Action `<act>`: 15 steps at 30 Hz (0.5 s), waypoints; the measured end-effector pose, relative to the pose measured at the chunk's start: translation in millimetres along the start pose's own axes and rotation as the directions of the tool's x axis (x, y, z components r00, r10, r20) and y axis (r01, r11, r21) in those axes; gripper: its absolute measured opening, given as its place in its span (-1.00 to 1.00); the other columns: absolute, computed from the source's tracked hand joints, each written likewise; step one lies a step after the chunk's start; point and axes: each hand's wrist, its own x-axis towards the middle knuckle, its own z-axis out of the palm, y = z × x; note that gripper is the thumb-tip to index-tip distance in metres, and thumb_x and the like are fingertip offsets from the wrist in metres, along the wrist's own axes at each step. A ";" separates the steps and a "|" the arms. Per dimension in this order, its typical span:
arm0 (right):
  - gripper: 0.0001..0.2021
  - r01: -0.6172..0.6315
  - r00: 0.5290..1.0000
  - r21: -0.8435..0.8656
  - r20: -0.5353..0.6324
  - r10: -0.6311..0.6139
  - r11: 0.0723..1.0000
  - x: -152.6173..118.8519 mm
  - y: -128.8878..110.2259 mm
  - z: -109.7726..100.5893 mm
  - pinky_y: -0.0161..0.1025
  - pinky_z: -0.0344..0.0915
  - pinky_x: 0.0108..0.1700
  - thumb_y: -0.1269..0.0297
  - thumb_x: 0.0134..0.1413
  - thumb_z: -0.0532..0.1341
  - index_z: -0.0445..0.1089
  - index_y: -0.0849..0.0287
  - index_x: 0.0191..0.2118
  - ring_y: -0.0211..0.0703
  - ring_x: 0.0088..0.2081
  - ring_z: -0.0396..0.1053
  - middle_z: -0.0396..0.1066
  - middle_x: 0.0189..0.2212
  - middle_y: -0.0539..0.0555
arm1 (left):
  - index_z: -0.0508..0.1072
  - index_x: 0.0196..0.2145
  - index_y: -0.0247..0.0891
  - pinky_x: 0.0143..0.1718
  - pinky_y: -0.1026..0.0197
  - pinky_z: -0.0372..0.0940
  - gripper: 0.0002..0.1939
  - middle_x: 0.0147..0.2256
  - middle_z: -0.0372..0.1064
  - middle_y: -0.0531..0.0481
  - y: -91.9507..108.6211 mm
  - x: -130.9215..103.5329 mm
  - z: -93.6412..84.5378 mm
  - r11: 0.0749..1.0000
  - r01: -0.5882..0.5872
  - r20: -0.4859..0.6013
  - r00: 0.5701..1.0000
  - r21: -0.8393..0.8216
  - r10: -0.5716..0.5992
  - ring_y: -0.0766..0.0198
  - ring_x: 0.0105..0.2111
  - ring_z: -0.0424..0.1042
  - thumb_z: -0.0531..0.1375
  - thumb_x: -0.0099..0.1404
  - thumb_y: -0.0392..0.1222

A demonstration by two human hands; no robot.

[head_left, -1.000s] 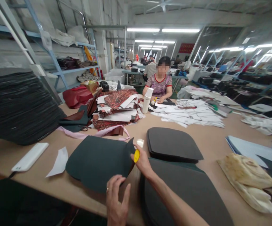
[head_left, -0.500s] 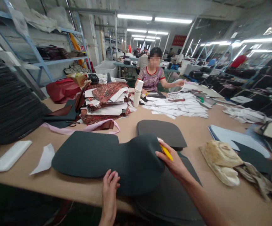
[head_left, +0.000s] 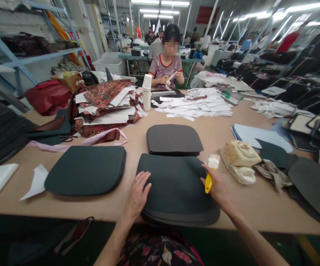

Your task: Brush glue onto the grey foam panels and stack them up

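On the tan table [head_left: 99, 208], green panel [head_left: 173, 181] now atop gray stack [head_left: 187, 218].

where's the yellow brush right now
In the head view, the yellow-handled brush is in the right hand, at the right edge of the dark green piece, left of the crumpled cream cloth.

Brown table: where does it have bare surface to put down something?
Front right is bare, between the right hand, the crumpled cream cloth and the dark grey rounded pieces. A narrower gap separates the dark green rounded pile at left from the left hand. The far side is crowded with red patterned fabric and white strips.
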 end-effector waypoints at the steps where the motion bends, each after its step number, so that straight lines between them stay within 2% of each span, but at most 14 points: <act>1: -0.50 -0.002 1.000 -0.013 -0.002 0.002 1.000 -0.7 4.1 -2.3 -0.19 0.27 -0.32 0.16 0.05 0.06 0.15 0.16 0.13 -0.10 -0.37 0.38 0.39 -0.30 0.12 | 0.31 0.02 -0.21 0.13 0.00 0.16 -0.66 0.03 0.32 -0.09 5.9 3.3 4.6 0.999 -0.053 0.068 0.996 0.013 0.052 0.18 0.11 0.19 -0.03 0.32 -0.20; 4: -0.49 -0.013 1.000 -0.049 -0.010 0.012 0.999 -3.1 16.5 -8.5 -0.20 0.26 -0.35 0.15 0.04 0.07 0.15 0.15 0.14 -0.11 -0.43 0.36 0.38 -0.37 0.08 | 0.32 0.02 -0.20 0.09 -0.01 0.21 -0.66 0.01 0.34 -0.08 18.3 9.1 17.6 0.989 -0.126 0.176 0.978 0.076 0.111 0.18 0.09 0.22 -0.04 0.32 -0.25; 9: -0.49 -0.015 1.000 -0.054 0.003 0.016 0.998 -9.0 38.2 -11.8 -0.22 0.25 -0.36 0.13 0.04 0.07 0.17 0.14 0.14 -0.12 -0.43 0.36 0.40 -0.36 0.09 | 0.29 0.04 -0.18 0.01 -0.01 0.25 -0.64 -0.01 0.35 -0.08 29.6 8.1 26.2 0.984 -0.118 0.242 0.967 0.137 0.082 0.15 0.04 0.24 -0.01 0.30 -0.29; 12: -0.51 0.024 1.000 -0.042 0.005 -0.024 0.999 -12.7 46.1 -12.9 -0.20 0.27 -0.32 0.11 0.06 0.05 0.21 0.16 0.10 -0.08 -0.36 0.38 0.41 -0.26 0.15 | 0.32 0.02 -0.14 -0.04 -0.02 0.26 -0.65 -0.07 0.39 -0.09 34.3 4.9 24.4 0.994 -0.075 0.216 0.975 0.085 0.055 0.13 -0.03 0.29 0.01 0.28 -0.27; 15: -0.53 0.043 0.996 -0.115 -0.070 -0.051 0.992 -15.2 45.9 -27.4 -0.10 0.28 -0.29 0.07 0.10 -0.02 0.28 0.18 0.05 0.02 -0.32 0.39 0.43 -0.30 0.21 | 0.39 -0.03 -0.08 -0.02 -0.05 0.22 -0.67 -0.13 0.42 -0.09 38.6 2.6 20.7 0.999 0.026 0.138 0.990 -0.037 -0.021 0.08 -0.07 0.33 0.06 0.24 -0.21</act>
